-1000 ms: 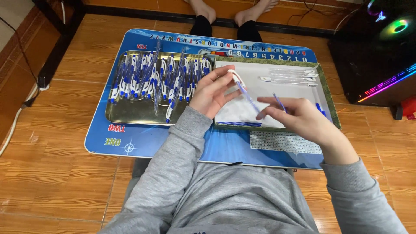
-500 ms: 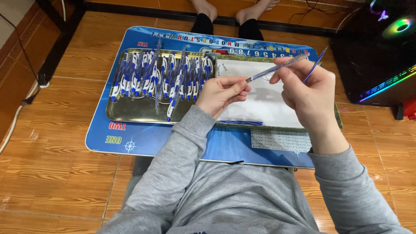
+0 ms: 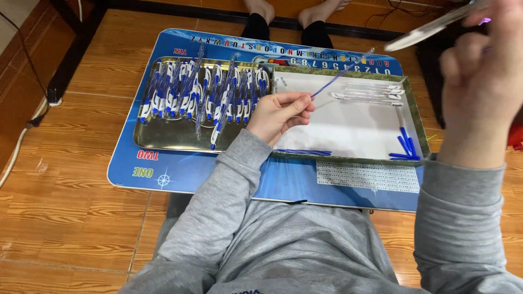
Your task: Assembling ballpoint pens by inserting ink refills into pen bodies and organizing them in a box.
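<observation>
Two parts are held apart. A thin blue refill [image 3: 340,73] is pinched at its lower end by the left hand [image 3: 280,115], tip angled up and away over the white sheet [image 3: 348,128]. A pale barrel [image 3: 430,30] is gripped by the right hand [image 3: 482,81], raised near the camera and blurred; how the fingers close on it cannot be told exactly.

On the low table [image 3: 180,174] a metal tray [image 3: 163,142] is seen with a heap of finished blue-white pens [image 3: 201,92] on its left half. Clear barrels [image 3: 368,93] are laid at the sheet's far edge, blue caps [image 3: 406,144] at its right edge, spare refills [image 3: 302,152] along the near edge.

Risks, as judged:
- Refill is held only at one end, so it could be bent or flicked out if pinched harder or knocked.
- Barrel is so far from the refill that the mouth could be missed when they are brought together, and ink smeared.
- Pens are piled loosely just beside the left wrist; some could be swept off by the sleeve.
- Caps near the tray rim could be rolled out if the tray is bumped.
</observation>
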